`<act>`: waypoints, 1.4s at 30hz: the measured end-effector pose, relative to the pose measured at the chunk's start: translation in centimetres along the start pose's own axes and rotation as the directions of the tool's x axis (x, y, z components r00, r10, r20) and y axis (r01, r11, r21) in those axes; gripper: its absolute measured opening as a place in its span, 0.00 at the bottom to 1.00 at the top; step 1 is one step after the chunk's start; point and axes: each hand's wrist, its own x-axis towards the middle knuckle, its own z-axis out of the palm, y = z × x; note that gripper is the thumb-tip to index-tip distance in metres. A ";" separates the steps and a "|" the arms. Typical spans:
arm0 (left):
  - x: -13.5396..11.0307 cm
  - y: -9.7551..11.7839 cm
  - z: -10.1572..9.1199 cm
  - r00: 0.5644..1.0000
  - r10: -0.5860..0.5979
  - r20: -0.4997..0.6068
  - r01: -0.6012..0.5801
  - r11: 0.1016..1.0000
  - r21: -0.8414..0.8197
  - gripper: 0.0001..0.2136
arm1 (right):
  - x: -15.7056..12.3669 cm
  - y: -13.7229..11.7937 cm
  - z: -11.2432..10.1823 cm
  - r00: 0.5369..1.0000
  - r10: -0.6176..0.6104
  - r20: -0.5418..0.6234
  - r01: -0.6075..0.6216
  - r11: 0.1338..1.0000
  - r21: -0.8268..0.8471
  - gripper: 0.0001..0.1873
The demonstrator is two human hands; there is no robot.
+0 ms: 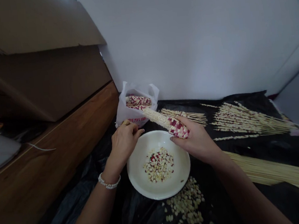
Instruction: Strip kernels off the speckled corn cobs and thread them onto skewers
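My right hand [195,139] is wrapped round the lower end of a corn cob [164,122]. The cob tilts up to the left above the bowl; purple and white kernels cover its near end, and the rest is stripped pale. My left hand [125,138], with a beaded bracelet on the wrist, has its fingers curled in at the bowl's left rim; whether anything is inside them is hidden. Below both hands stands a white bowl [138,185] with loose white and dark red kernels [158,165] in it.
Behind the bowl, a white plastic bag [122,109] holds speckled corn cobs [139,100]. Kernel-threaded sticks [234,120] and bare thin sticks [280,169] lie to the right on black plastic sheeting [77,210]. Loose kernels [188,203] are heaped in front. A cardboard box [53,76] stands left.
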 end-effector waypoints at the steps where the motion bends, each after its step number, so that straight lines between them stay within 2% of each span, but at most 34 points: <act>1: 0.0 0.2 0.0 1.000 -0.006 0.002 0.006 1.000 0.005 0.08 | 0.0 -0.1 0.0 1.000 -0.009 -0.008 0.009 1.000 -0.011 0.25; 3: 0.0 0.4 -0.1 0.999 -0.043 0.029 0.043 0.999 0.009 0.11 | 0.0 -0.2 0.1 0.999 -0.028 -0.020 0.027 0.999 -0.028 0.26; 6: 0.0 0.5 -0.1 0.986 -0.094 0.135 0.101 0.994 -0.045 0.15 | 0.0 -0.3 0.2 0.998 -0.053 -0.029 0.052 0.997 -0.052 0.27; 9: -0.1 0.8 0.1 0.973 0.009 0.229 0.070 0.940 -0.334 0.13 | 0.0 -0.3 0.4 0.995 -0.085 -0.043 0.082 0.994 -0.073 0.27; 10: -0.2 1.1 0.1 0.966 0.065 0.249 0.065 0.875 -0.480 0.14 | 0.0 -0.3 0.5 0.994 -0.096 -0.049 0.092 0.992 -0.081 0.27; 12: -0.6 1.9 0.3 0.947 0.161 0.279 0.108 0.658 -0.745 0.24 | -0.1 -0.4 0.7 0.991 -0.116 -0.062 0.110 0.989 -0.098 0.26; 13: -0.8 2.5 0.4 0.926 0.209 0.314 0.162 0.532 -0.831 0.27 | -0.1 -0.4 0.9 0.989 -0.129 -0.069 0.121 0.987 -0.104 0.26; 15: -1.4 3.7 0.8 0.900 0.279 0.334 0.245 0.310 -0.919 0.27 | -0.2 -0.5 1.2 0.983 -0.164 -0.080 0.155 0.981 -0.113 0.25; 17: -1.9 4.8 1.2 0.922 0.249 0.295 0.264 0.151 -0.953 0.22 | -0.4 -0.5 1.7 0.975 -0.207 -0.084 0.196 0.974 -0.116 0.25; 20: -2.4 5.8 1.8 0.954 0.116 0.278 0.275 0.040 -0.961 0.20 | -0.7 -0.5 2.2 0.966 -0.247 -0.072 0.238 0.964 -0.117 0.26; 25: -2.6 6.6 2.2 0.960 -0.001 0.279 0.279 -0.019 -0.960 0.22 | -1.0 -0.3 2.7 0.963 -0.256 -0.083 0.241 0.958 -0.154 0.26; 30: -3.1 7.4 2.0 0.965 -0.097 0.245 0.248 0.019 -0.969 0.20 | -1.0 -0.3 3.0 0.968 -0.237 -0.079 0.223 0.963 -0.153 0.26; 33: -3.3 7.7 2.0 0.964 -0.144 0.222 0.225 0.005 -0.974 0.19 | -1.1 -0.2 3.3 0.972 -0.224 -0.073 0.212 0.967 -0.144 0.26; 36: -3.3 7.8 2.1 0.949 -0.171 0.266 0.265 -0.031 -0.964 0.17 | -1.2 -0.1 3.5 0.973 -0.223 -0.061 0.209 0.962 -0.173 0.27; 39: -3.3 7.7 2.3 0.922 -0.148 0.357 0.350 -0.070 -0.934 0.14 | -1.3 -0.2 3.5 0.978 -0.206 -0.029 0.193 0.953 -0.232 0.28; 42: -3.2 7.7 2.4 0.912 -0.126 0.390 0.379 -0.099 -0.920 0.12 | -1.5 -0.4 3.4 0.982 -0.191 -0.003 0.183 0.944 -0.274 0.29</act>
